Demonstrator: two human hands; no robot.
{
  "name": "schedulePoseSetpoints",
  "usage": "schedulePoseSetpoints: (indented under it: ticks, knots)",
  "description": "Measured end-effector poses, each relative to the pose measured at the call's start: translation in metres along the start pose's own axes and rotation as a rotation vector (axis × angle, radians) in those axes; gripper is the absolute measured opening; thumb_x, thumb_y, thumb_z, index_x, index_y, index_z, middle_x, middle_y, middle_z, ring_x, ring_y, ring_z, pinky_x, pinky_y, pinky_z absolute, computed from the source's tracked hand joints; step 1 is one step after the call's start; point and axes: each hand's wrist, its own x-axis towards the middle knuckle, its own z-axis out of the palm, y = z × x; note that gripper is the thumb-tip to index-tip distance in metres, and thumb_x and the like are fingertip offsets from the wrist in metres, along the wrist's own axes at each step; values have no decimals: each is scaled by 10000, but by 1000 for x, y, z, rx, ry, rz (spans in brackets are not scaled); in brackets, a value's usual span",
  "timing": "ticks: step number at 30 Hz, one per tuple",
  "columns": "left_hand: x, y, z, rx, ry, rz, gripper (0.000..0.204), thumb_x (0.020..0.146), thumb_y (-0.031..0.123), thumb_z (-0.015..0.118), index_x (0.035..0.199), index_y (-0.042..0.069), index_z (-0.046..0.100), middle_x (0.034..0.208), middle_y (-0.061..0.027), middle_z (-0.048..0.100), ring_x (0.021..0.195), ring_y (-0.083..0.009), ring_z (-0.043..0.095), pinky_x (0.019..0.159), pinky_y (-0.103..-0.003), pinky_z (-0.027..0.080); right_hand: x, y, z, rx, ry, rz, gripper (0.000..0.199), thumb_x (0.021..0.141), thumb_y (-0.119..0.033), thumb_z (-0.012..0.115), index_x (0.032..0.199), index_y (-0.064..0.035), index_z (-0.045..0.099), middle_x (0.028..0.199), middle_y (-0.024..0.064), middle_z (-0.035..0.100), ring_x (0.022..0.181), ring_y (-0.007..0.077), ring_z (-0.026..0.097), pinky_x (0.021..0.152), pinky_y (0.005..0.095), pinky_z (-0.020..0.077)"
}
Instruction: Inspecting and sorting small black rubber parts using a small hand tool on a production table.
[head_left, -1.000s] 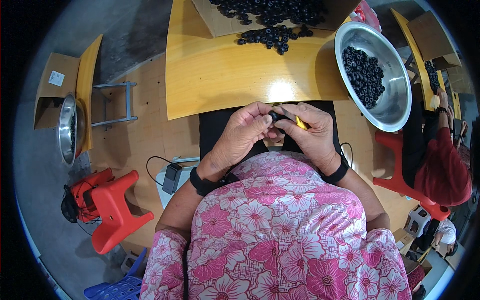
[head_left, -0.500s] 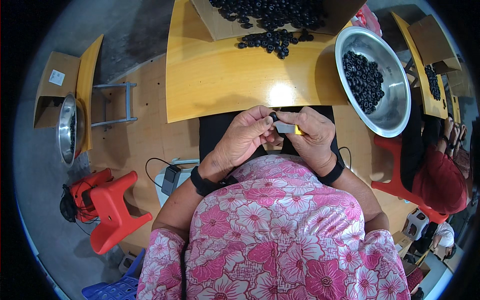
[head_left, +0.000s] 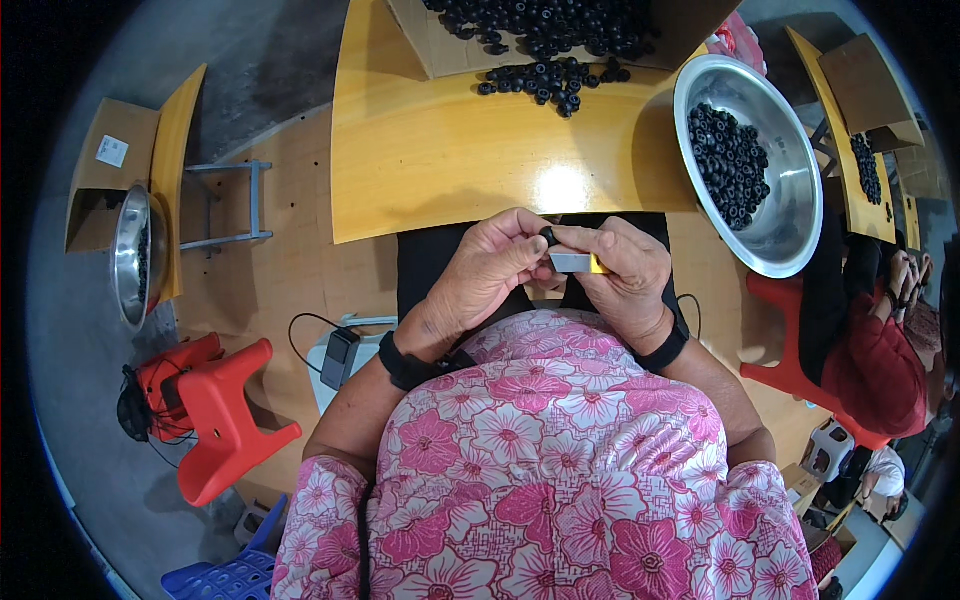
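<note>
Both hands meet over the lap, just below the near edge of the yellow table (head_left: 450, 160). The left hand (head_left: 487, 270) is closed, its thumb and forefinger pinched on a small black ring (head_left: 548, 236) held at the fingertips. The right hand (head_left: 625, 275) is also closed, fingers curled around a small flat blade (head_left: 572, 263) with a grey face and a yellow end showing at its right edge. The ring sits directly above the blade and appears to touch it; how the ring meets the blade's edge is too small to tell. Both wrists carry black bands. Under the hands lies a dark cloth (head_left: 425, 270) spread across the lap. On the table's far side, a loose heap of black rings (head_left: 550, 80) spills from an open cardboard box (head_left: 440, 50). To the right, a steel bowl (head_left: 790, 230) overhangs the table edge and holds more black rings. A red plastic stool (head_left: 225, 420) stands on the floor at the left, well apart from the hands. Another person in a red sleeve (head_left: 875, 365) sits at the right.
</note>
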Motion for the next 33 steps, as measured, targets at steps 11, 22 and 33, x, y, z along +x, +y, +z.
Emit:
schedulePoseSetpoints:
  ticks: [11,22,33]
  knots:
    - [-1,3,-1,11,-72,14,222,959,169,605,1126,27,575,1003,-30,609,898,-116,589,828,-309,515,-7,2,2,525,-15,549,306,766,-7,774,1058,-9,684,881,32,687,755,75,615,677,214,502]
    - [-4,1,-4,-10,-84,29,250,956,188,612,1149,37,562,978,-21,587,886,-112,571,828,-315,509,-8,-1,-3,424,-91,520,179,815,-49,735,970,5,665,853,22,661,785,66,592,703,212,476]
    - [-4,3,-3,21,-45,55,193,983,143,563,1133,23,549,985,-34,606,872,-94,612,835,-269,540,-3,-6,-11,121,-236,222,123,851,-126,673,884,-8,661,707,112,599,624,236,583,567,312,454]
